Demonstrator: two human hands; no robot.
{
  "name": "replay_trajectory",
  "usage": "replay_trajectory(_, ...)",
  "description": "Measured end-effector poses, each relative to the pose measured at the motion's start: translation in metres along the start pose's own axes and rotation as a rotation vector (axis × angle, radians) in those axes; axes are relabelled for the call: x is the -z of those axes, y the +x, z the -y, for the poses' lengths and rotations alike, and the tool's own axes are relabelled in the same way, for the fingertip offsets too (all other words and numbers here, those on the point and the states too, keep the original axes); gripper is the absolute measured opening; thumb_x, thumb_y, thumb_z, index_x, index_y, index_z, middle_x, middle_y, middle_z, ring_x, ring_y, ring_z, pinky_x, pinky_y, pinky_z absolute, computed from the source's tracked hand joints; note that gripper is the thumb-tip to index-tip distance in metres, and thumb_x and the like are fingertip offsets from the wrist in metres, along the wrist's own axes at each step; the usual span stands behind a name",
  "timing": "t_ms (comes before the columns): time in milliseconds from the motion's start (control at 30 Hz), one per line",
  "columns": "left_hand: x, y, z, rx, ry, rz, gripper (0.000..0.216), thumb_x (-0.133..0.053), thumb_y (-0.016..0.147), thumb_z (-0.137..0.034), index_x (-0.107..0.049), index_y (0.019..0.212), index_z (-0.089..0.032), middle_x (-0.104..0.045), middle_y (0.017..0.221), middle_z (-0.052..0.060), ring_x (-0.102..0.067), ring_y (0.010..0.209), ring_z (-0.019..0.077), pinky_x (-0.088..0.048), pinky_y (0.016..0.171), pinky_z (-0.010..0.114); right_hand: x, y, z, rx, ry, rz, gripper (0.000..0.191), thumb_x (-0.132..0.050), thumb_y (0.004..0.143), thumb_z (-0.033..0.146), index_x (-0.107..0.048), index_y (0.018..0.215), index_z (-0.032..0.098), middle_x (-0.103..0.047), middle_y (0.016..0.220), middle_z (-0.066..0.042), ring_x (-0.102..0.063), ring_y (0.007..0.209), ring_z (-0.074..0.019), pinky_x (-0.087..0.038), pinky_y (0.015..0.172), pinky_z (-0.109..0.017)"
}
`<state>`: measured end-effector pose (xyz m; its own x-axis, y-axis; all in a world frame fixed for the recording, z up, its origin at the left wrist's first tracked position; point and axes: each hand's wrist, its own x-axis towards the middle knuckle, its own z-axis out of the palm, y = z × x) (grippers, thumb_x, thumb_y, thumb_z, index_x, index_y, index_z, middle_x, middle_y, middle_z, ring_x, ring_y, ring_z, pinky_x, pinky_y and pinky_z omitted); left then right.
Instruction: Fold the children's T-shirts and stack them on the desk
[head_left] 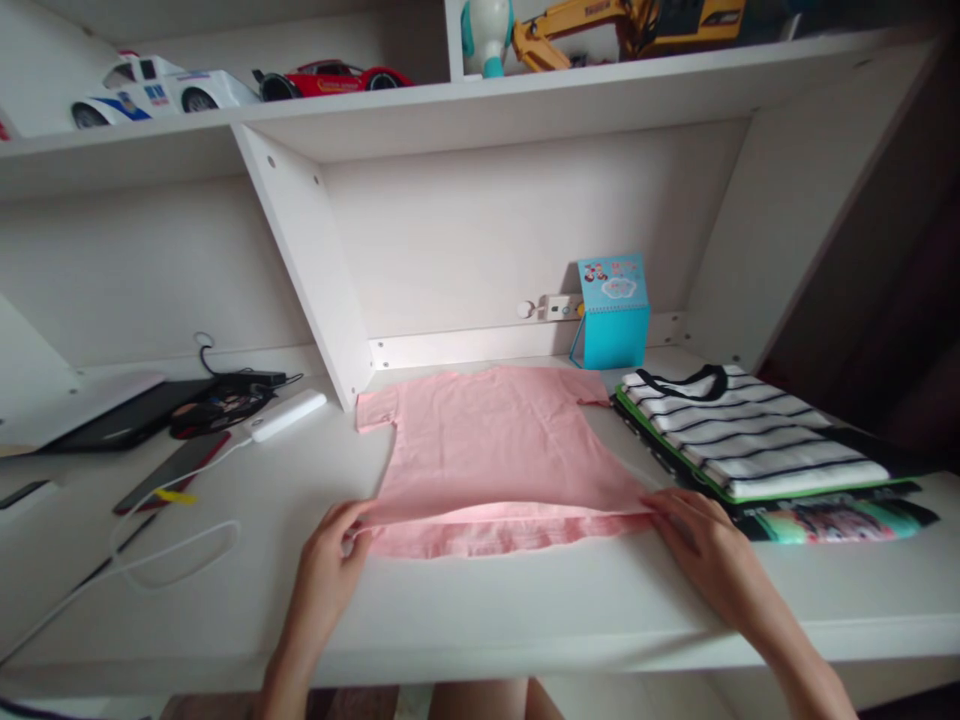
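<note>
A: Fingers first. Left hand has its fingers pinched shut on the near left corner of the pink T-shirt, at the hem. Right hand lies on the near right corner, fingers curled down over the hem; looks like a grip, thumb hidden under the cloth.

B: Where's the shirt?

A: Flat on the white surface, mid-frame, collar end toward the back wall, hem toward the person. The near edge shows a second layer peeking out under the top one, so the layers aren't lined up.

B: Risk?

A: My read: a pull with only the top layer pinched drags the layers apart and the fold goes crooked. Uneven pull between the two hands would skew it too.

B: Neighbours?

A: The stack of folded clothes, striped top uppermost, sits just beside the shirt's right edge. A wide swing of the right sleeve could catch it and knock the stack askew. The blue box stands right behind the shirt's far right corner; it could get nudged.

B: Left side?

A: White cable loops near the left hand, power bank farther back. A sideways sweep could snag the cable.
</note>
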<state>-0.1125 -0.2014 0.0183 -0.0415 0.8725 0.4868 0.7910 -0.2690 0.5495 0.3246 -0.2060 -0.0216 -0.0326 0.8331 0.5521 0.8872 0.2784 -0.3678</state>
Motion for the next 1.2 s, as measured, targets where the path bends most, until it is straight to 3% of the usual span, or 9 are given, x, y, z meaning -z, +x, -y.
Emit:
replay_trajectory(200, 0.004, -0.003, 0.002, 0.047, -0.193, 0.034, 0.029, -0.047, 0.075, -0.029, -0.064, 0.095, -0.018, -0.064, 0.101, 0.007, -0.060, 0.094, 0.0191, -0.049, 0.076, 0.025, 0.006, 0.003, 0.009, -0.078, 0.052, 0.024, 0.026, -0.033, 0.089, 0.035, -0.054, 0.085, 0.021, -0.059, 0.090, -0.008, -0.055, 0.084, -0.0210, -0.044, 0.073, -0.033)
replay_trajectory(433, 0.009, -0.007, 0.001, 0.054, -0.291, 0.072, 0.021, -0.048, 0.076, -0.029, -0.065, 0.079, -0.017, -0.062, 0.102, 0.008, -0.058, 0.097, 0.0194, -0.048, 0.081, 0.026, 0.006, 0.004, 0.010, -0.155, 0.080, 0.038, 0.023, -0.030, 0.088, 0.037, -0.047, 0.085, 0.023, -0.059, 0.084, -0.007, -0.056, 0.078, -0.0206, -0.044, 0.068, -0.031)
replay_trajectory(833, 0.020, -0.014, -0.009, 0.150, -0.348, 0.227, 0.022, -0.056, 0.074, -0.035, -0.067, 0.082, -0.018, -0.059, 0.107, 0.009, -0.057, 0.100, 0.0213, -0.049, 0.081, 0.027, 0.014, -0.003, 0.007, -0.277, 0.168, 0.016, 0.023, -0.041, 0.081, 0.037, -0.055, 0.087, 0.020, -0.060, 0.088, -0.005, -0.058, 0.075, -0.0164, -0.044, 0.062, -0.024)
replay_trajectory(1033, 0.043, -0.022, 0.002, 0.152, -0.175, 0.363, 0.030, -0.052, 0.079, -0.043, -0.065, 0.088, -0.018, -0.064, 0.095, 0.007, -0.060, 0.090, 0.0202, -0.049, 0.076, 0.023, 0.021, -0.005, 0.015, -0.233, 0.260, 0.037, 0.022, -0.044, 0.079, 0.036, -0.056, 0.085, 0.020, -0.060, 0.081, -0.003, -0.057, 0.072, -0.0159, -0.044, 0.061, -0.022)
replay_trajectory(1133, 0.049, -0.005, 0.001, 0.160, 0.014, 0.359, 0.035, -0.049, 0.080, -0.046, -0.064, 0.093, -0.017, -0.067, 0.085, 0.005, -0.062, 0.080, 0.0200, -0.049, 0.069, 0.023, 0.024, -0.005, 0.019, -0.299, 0.282, 0.004, 0.029, -0.042, 0.082, 0.044, -0.056, 0.090, 0.020, -0.060, 0.077, -0.001, -0.056, 0.068, -0.0149, -0.043, 0.057, -0.021)
replay_trajectory(1200, 0.042, 0.017, -0.010, 0.096, 0.101, 0.304, 0.035, -0.046, 0.082, -0.045, -0.063, 0.095, -0.018, -0.068, 0.086, 0.005, -0.063, 0.080, 0.0203, -0.048, 0.071, 0.025, 0.024, -0.006, 0.019, -0.333, 0.286, -0.009, 0.033, -0.040, 0.083, 0.048, -0.057, 0.090, 0.020, -0.061, 0.079, -0.002, -0.057, 0.069, -0.0157, -0.043, 0.056, -0.021)
